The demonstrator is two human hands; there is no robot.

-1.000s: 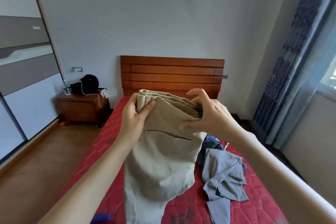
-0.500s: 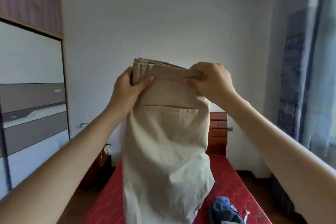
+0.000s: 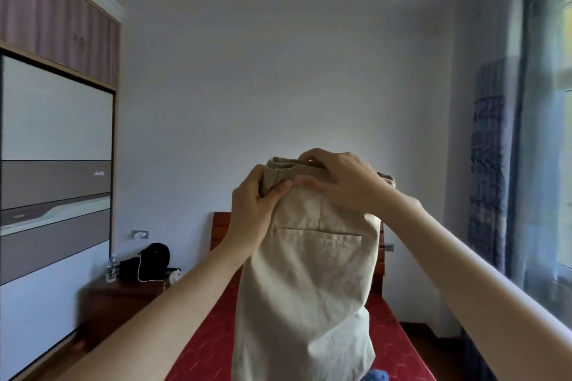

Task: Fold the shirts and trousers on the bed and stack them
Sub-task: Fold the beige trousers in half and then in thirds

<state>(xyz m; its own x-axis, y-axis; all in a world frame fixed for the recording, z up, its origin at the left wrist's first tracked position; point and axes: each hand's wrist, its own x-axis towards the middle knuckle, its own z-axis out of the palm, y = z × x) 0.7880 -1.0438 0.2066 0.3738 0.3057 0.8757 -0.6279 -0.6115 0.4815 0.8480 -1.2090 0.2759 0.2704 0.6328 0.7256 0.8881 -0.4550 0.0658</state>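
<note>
On the left a nightstand (image 3: 123, 297) carries a dark bag (image 3: 148, 263). My left hand (image 3: 253, 210) pinches the trousers (image 3: 309, 288) at their waistband; my right hand (image 3: 343, 182) clamps over its top, and they hang above the bed (image 3: 210, 337).

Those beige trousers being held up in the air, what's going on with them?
A person is holding a pair of beige trousers up in front of them over a red bed. Both hands grip the waistband: the left hand at its left end, the right hand over the top. The legs hang down towards the bed, unfolded. It looks like the start of folding them. A bit of blue clothing shows at the bottom edge.
</note>
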